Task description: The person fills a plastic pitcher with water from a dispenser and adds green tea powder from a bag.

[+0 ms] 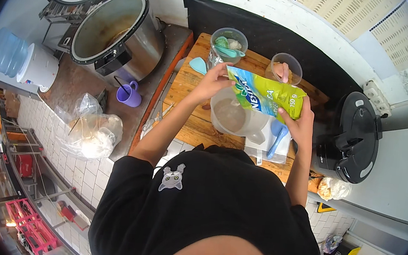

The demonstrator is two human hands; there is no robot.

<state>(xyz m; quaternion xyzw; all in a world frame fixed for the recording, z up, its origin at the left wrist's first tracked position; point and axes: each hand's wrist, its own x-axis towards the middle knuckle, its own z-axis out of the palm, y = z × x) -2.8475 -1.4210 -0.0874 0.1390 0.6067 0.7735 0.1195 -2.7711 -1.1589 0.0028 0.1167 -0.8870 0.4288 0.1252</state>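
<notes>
A green and blue packet [268, 95] is held slantwise in both hands, its left end lower than neither hand and over the jug. My left hand [214, 83] is closed on the packet's left end. On its right end my right hand [301, 122] is closed, thumb across the front. Below stands a translucent plastic jug [230, 118], partly hidden by the packet; whether anything pours is not visible. A blue scoop [276, 141] lies on a flat white square thing [262, 150] beside the jug.
The wooden table [184, 92] bears two clear tubs at the back, a left one [231, 32] and a right one [292, 62], plus a light-blue scoop [198, 65]. Left stand a large lidless-looking metal pot [143, 45] and a purple mug [129, 98]; right, a black cooker [351, 139].
</notes>
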